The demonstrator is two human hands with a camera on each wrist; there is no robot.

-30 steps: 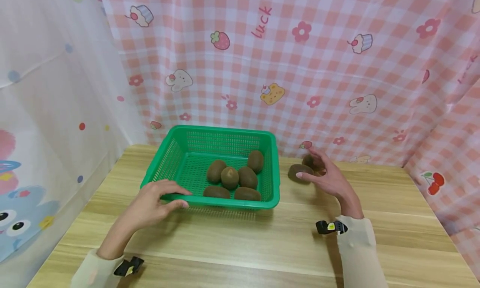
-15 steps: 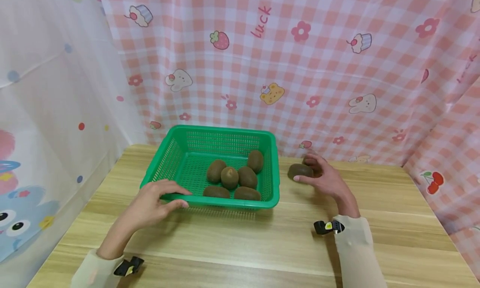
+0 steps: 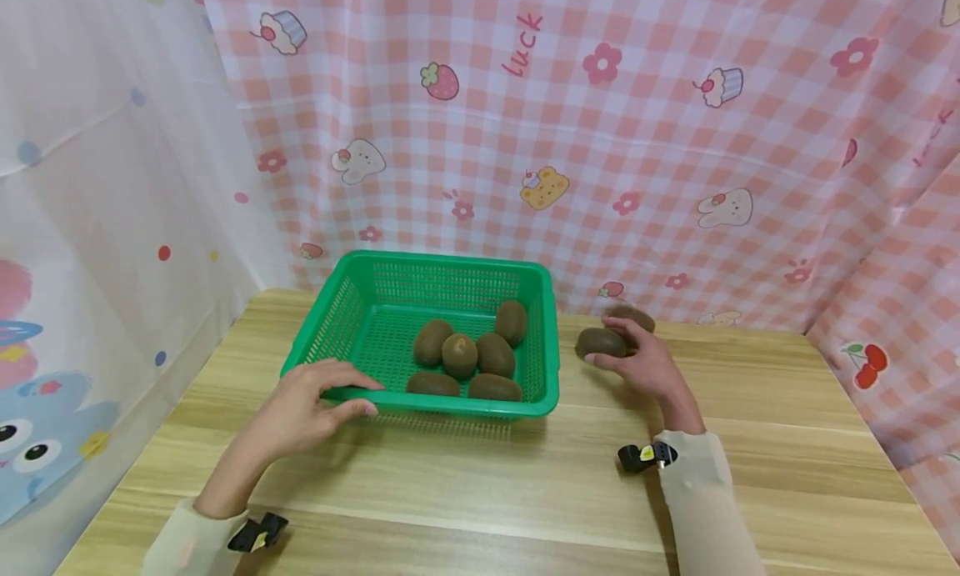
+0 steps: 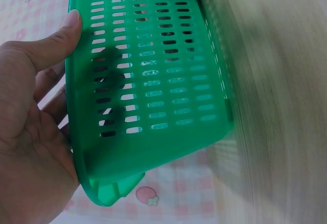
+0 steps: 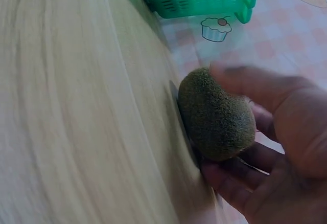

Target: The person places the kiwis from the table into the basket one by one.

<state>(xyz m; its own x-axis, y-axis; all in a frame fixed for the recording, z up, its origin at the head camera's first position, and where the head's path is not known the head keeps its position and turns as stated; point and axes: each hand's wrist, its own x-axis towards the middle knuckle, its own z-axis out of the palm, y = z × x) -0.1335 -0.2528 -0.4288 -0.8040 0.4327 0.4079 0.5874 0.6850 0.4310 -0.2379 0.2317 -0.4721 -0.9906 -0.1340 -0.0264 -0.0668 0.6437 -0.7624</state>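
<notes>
At the near left corner of the green plastic basket (image 3: 450, 403), my left hand (image 3: 311, 405) grips the rim, fingers over the inside and thumb outside. The thumb (image 4: 64, 32) shows against the basket's perforated wall (image 4: 148, 81) in the left wrist view. Several brown kiwis (image 3: 459, 356) lie in the right half of the basket. To its right, my right hand (image 3: 647, 361) holds a kiwi (image 3: 600, 343) on the table between thumb and fingers. This fuzzy kiwi (image 5: 217, 116) fills the grasp in the right wrist view. Behind it lies another kiwi (image 3: 633, 316), partly hidden by the fingers.
The wooden table (image 3: 480, 493) ends at the back against a pink checked curtain (image 3: 480, 142). A white patterned curtain (image 3: 135, 184) hangs on the left side. A black wrist strap (image 3: 648, 455) sits on each sleeve.
My right hand has drawn left and slightly nearer, its fingers coming off the rear kiwi and round the front one. The rear kiwi shows more now. My left hand and the basket stay put.
</notes>
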